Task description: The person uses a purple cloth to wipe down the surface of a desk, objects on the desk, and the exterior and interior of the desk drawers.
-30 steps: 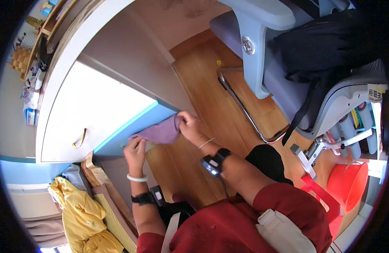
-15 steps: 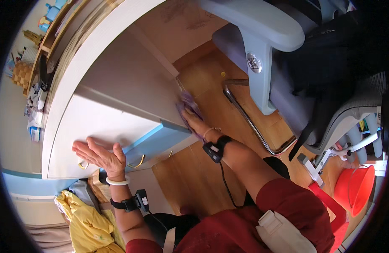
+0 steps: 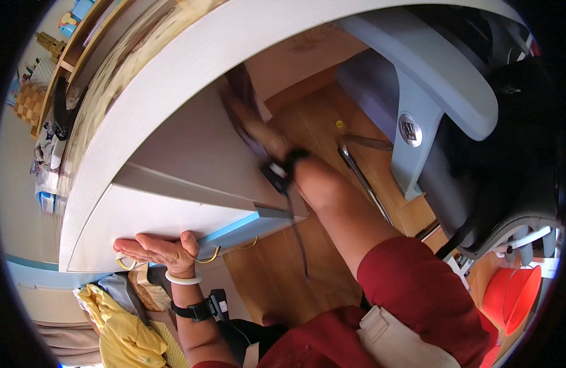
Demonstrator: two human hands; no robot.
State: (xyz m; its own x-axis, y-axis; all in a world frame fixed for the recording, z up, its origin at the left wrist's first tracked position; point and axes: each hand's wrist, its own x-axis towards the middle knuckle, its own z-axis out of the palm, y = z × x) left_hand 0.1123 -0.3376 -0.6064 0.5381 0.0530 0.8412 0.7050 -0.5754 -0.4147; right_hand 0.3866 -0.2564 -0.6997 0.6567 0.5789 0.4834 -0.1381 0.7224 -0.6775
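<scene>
My left hand (image 3: 160,250) lies flat on the white front (image 3: 163,214) of the desk's drawer cabinet, fingers stretched out and close to gold handles (image 3: 209,255). It holds nothing. Under the desktop, my right hand (image 3: 243,116) is reached far forward and smeared by motion. A purple cloth (image 3: 241,80) is in it, against the grey-looking side panel (image 3: 188,138) of the cabinet. The single fingers of that hand do not show clearly.
The curved white desktop edge (image 3: 136,116) arches above my right arm. To the right stands a grey-blue chair (image 3: 412,73) with a metal tube leg (image 3: 363,178). A red bucket (image 3: 510,297) sits at the lower right, yellow fabric (image 3: 120,319) at the lower left.
My right hand has moved forward and left with the cloth, from the panel's lower edge to deeper under the desktop. My left hand has shifted slightly toward me on the front. The view has shifted too.
</scene>
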